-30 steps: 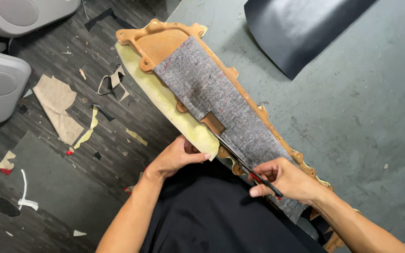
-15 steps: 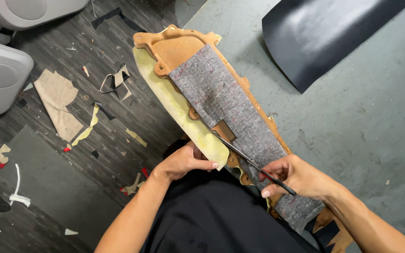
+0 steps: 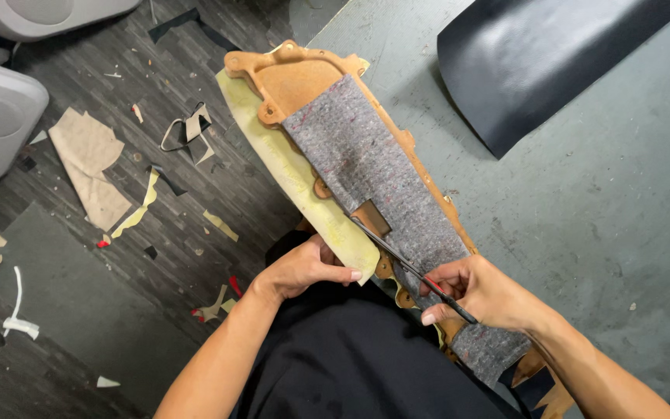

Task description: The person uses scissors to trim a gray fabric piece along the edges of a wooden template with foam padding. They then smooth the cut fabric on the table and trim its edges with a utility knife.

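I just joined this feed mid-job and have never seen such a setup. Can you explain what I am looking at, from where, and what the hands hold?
There is no machine here: a person works with two bare hands, filmed by a camera on their head looking down. A long tan moulded panel, partly covered with grey felt, lies across the edge of a grey-green table. The left hand pinches a pale yellow foam strip along the panel's edge. The right hand holds slim dark scissors, blades pointing at the strip. A black sheet lies on the table. Scraps litter the dark floor.
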